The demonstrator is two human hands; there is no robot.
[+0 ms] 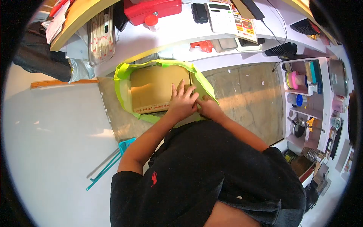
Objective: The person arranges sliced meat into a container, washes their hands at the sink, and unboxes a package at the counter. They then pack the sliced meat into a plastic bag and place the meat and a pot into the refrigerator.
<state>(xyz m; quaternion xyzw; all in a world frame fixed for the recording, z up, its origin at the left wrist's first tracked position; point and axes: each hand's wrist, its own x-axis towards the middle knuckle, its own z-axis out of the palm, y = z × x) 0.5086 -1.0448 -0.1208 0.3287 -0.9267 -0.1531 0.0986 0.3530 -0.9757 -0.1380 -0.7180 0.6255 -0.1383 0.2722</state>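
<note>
A brown cardboard box (151, 85) with red handwriting along its near edge sits inside a lime-green bag (121, 81), whose rim stands up around it. My left hand (183, 100) rests on the right part of the box lid, fingers spread. Close beside it, my right hand (208, 108) is closed at the bag's right side, with its fingers bent round the bag's edge. The fingertips of the two hands nearly meet at the box's right edge, and my left thumb is partly hidden there.
Ahead is a white counter (170, 30) with a red metal box (153, 10), a white calculator (221, 17) and a clear container of sticks (101, 38). White shelves (319, 102) with kitchen items stand at right. A teal long-handled object (109, 164) lies at left.
</note>
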